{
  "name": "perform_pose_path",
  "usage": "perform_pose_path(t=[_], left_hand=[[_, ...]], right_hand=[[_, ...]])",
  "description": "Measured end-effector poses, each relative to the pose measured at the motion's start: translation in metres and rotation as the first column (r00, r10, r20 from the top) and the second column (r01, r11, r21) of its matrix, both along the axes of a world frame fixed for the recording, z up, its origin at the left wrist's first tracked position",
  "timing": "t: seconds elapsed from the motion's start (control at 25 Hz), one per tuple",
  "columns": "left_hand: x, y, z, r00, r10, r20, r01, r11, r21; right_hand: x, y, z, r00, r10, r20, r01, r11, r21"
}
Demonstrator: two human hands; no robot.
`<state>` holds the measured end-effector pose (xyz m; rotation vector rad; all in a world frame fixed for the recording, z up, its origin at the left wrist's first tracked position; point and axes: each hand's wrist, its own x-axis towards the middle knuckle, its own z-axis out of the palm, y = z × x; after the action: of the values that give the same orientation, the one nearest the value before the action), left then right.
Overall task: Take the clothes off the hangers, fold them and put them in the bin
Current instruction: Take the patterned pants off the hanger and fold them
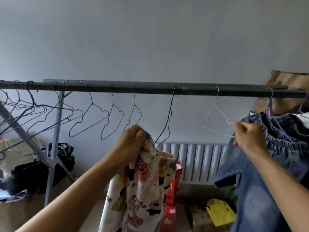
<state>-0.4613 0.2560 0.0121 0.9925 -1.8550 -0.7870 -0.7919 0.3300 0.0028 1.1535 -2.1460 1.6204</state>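
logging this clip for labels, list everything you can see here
dark metal clothes rail: one, dark grey, across the middle
dark wire hangers: at least eight, empty, on the rail from the left end to the middle; the left ones are tangled
white wire hanger: one, empty, right of centre
purple wire hanger: one, far right, carrying denim
blue denim garment: one, hanging at right
cartoon-print garment: one, cream, off its hanger, centre
ribbed radiator: one, white, on the wall
red cartons: two, floor
yellow plastic piece: one, floor
black bag: one, left
left hand: grips the cartoon-print garment
right hand: pinches the white wire hanger
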Motion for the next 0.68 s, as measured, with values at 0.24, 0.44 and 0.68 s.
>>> perform_pose_path(t=[0.24,0.44,0.68], left_hand=[[0.039,0.007,0.010,0.983,-0.153,-0.101,0.160,0.985,0.058],[0.067,0.004,0.011,0.967,-0.238,-0.086,0.242,0.969,0.045],[0.116,-0.007,0.011,0.892,-0.440,-0.103,0.449,0.890,0.084]], right_hand=[[0.063,0.006,-0.048,0.980,-0.185,-0.079,0.186,0.983,-0.005],[0.145,-0.003,-0.064,0.939,-0.002,-0.344,-0.076,0.975,-0.211],[0.229,-0.022,-0.070,0.599,0.766,-0.231,-0.637,0.631,0.443]])
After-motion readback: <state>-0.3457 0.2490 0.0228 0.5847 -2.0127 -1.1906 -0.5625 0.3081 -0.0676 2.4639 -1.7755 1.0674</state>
